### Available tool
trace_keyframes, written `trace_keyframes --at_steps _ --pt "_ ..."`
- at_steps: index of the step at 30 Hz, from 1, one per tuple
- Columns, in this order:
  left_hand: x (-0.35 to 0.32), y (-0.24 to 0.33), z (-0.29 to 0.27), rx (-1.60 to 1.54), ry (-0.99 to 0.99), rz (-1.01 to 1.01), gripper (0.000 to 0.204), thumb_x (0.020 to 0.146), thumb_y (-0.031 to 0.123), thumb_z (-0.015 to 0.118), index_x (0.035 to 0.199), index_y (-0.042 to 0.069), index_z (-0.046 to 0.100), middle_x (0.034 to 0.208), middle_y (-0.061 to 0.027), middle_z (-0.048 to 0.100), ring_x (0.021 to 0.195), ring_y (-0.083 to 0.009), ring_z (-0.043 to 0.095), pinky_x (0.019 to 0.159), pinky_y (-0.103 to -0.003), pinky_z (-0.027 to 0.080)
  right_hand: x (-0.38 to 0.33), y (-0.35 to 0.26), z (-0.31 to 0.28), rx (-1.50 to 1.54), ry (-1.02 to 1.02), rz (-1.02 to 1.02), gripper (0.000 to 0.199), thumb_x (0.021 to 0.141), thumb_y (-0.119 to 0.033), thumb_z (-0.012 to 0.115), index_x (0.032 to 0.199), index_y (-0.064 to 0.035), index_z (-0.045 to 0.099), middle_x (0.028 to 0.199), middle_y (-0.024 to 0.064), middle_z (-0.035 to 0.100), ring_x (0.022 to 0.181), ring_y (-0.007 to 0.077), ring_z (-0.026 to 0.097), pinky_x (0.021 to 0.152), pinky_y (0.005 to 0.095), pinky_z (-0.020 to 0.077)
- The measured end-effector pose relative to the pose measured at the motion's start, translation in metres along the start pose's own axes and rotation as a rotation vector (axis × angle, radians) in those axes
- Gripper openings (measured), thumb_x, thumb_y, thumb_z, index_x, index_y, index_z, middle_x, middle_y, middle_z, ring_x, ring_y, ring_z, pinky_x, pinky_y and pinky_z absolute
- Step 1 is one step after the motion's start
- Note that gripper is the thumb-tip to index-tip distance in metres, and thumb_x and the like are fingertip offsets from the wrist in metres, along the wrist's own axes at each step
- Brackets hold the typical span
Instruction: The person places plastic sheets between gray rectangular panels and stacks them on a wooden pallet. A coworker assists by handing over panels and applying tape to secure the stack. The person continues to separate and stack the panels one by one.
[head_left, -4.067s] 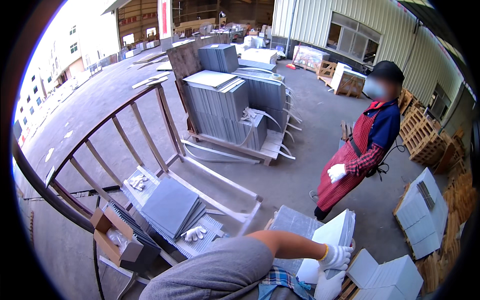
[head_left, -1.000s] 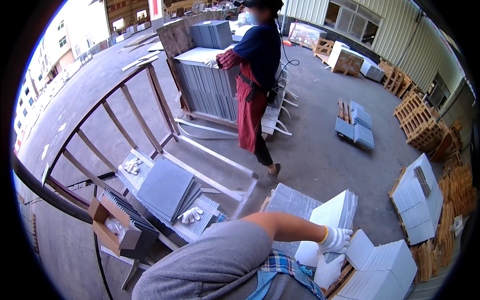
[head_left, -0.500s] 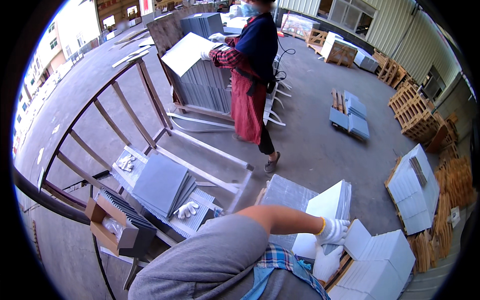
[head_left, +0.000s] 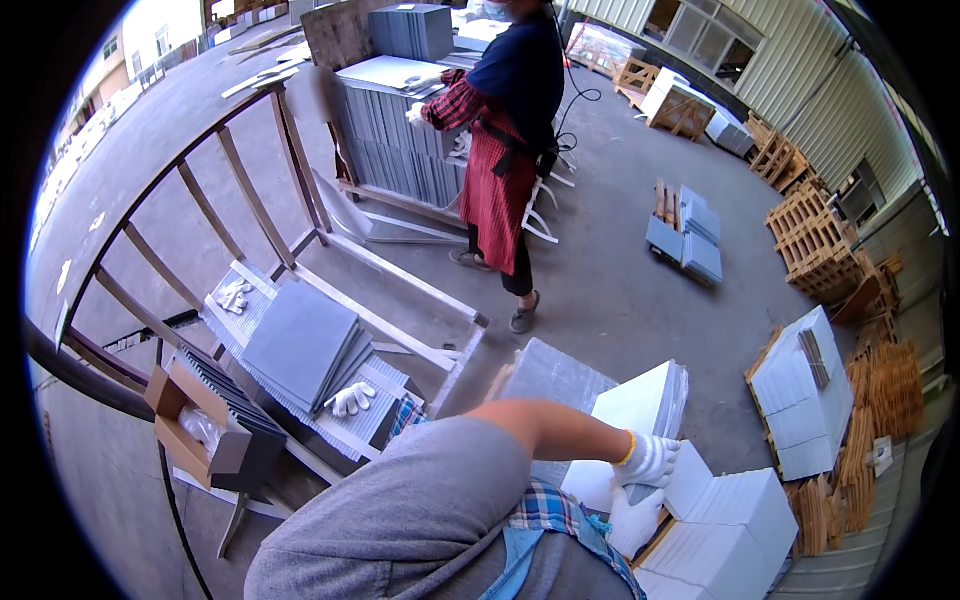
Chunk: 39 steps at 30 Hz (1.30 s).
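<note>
My left hand (head_left: 653,462), in a white knit glove with a yellow cuff, reaches across to the right. Its fingers are bent and pressed together near the edge of a white slab stack (head_left: 632,400) partly wrapped in plastic. Just below it is my right hand (head_left: 634,522), also gloved in white, its fingers mostly hidden. A bit of grey material (head_left: 640,492) shows between the two hands, but what they grip is unclear. Close on their right stand white slabs (head_left: 735,500) in packed rows.
A person (head_left: 515,90) in a red apron stands at a pallet of grey slabs (head_left: 400,140). At left, a metal rack (head_left: 240,190) holds grey slabs (head_left: 300,340), loose gloves (head_left: 350,400) and an open carton (head_left: 200,420). Low slab pallets (head_left: 690,235) and wooden pallets (head_left: 815,240) stand right.
The other person has lowered a white panel from a tilt to flat on the slab stack. My view has shifted slightly; my hands stay close together at the same slabs.
</note>
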<state>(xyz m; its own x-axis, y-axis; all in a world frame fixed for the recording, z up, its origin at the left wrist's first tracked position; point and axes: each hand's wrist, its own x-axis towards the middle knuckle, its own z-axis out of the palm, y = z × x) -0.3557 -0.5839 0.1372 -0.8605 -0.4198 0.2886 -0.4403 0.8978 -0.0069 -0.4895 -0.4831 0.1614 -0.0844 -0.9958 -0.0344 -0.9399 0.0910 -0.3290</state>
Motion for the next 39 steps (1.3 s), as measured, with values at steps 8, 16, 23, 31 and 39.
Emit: trace_keyframes --at_steps 8,16,23,31,39 --pt "0.021 0.001 0.001 -0.067 0.039 0.063 0.044 0.062 0.03 0.078 0.1 0.013 0.063 0.102 -0.0068 0.065 0.107 -0.0284 0.061 0.114 -0.052 0.028 0.006 0.021 -0.006 -0.013 0.031 -0.012 0.093 0.072 -0.055 0.079 0.135 0.0017 0.041 0.119 0.0271 0.061 0.104 0.0446 0.064 0.087 0.05 0.052" --pt "0.014 -0.004 -0.018 -0.075 -0.108 -0.016 0.054 0.057 0.029 0.081 0.105 0.011 0.063 0.106 -0.0093 0.064 0.112 -0.0308 0.059 0.116 -0.052 0.025 0.014 0.01 -0.004 -0.033 -0.037 -0.015 0.09 0.073 -0.056 0.078 0.13 0.0035 0.042 0.113 0.0255 0.061 0.099 0.0402 0.067 0.084 0.0483 0.0545" --pt "0.006 -0.001 0.007 -0.024 0.059 -0.002 0.052 0.058 0.033 0.079 0.103 0.011 0.063 0.103 -0.0081 0.065 0.108 -0.0305 0.061 0.115 -0.052 0.027 0.005 0.011 0.005 -0.033 0.055 -0.051 0.092 0.07 -0.05 0.082 0.136 0.0008 0.041 0.119 0.0264 0.061 0.107 0.0433 0.063 0.088 0.0503 0.0517" --pt "0.015 -0.004 0.021 0.126 -0.144 0.03 0.057 0.066 0.04 0.075 0.116 0.014 0.063 0.118 -0.0091 0.065 0.119 -0.0329 0.06 0.116 -0.06 0.026 0.003 0.0 -0.003 -0.065 -0.088 0.12 0.097 0.07 -0.051 0.081 0.144 -0.0056 0.038 0.124 0.0239 0.063 0.119 0.0408 0.059 0.098 0.0463 0.0468" --pt "0.018 -0.045 0.005 0.166 -0.272 -0.055 0.086 0.052 0.055 0.088 0.123 0.015 0.06 0.131 -0.0113 0.06 0.135 -0.0396 0.045 0.119 -0.065 0.011 0.013 0.016 0.011 -0.109 0.006 -0.017 0.078 0.078 -0.03 0.078 0.14 -0.0002 0.042 0.127 0.0222 0.06 0.112 0.0404 0.062 0.094 0.047 0.0507"
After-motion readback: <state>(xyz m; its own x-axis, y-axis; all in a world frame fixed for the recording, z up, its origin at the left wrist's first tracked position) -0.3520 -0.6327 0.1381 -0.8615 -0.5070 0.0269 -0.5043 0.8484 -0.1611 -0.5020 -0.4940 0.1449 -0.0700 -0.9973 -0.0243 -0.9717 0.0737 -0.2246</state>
